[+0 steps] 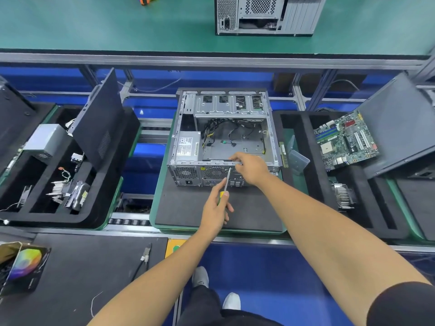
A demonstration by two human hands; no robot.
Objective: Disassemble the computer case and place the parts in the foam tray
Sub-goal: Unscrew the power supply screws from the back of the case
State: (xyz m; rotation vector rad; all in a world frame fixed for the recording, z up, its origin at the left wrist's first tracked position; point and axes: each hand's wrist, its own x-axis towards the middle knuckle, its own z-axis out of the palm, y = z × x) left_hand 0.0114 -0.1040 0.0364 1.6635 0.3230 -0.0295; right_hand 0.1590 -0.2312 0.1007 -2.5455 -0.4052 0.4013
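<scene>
An open grey computer case (223, 137) lies on a black mat in the middle, with a power supply (187, 149) and loose cables inside. My left hand (215, 208) holds a yellow-handled screwdriver (225, 183), its tip touching the case's rear panel by the fan grille. My right hand (251, 167) grips the rear top edge of the case. A black foam tray (306, 175) to the right carries a green motherboard (347, 141), a heatsink (343, 196) and a side panel (400, 128).
Another foam tray (101, 189) on the left carries a power supply (46, 140), a heatsink, small parts and a leaning side panel. Pliers (144, 257) and a colourful box (23, 264) lie on the near mat. A second case (268, 15) stands on the far green bench.
</scene>
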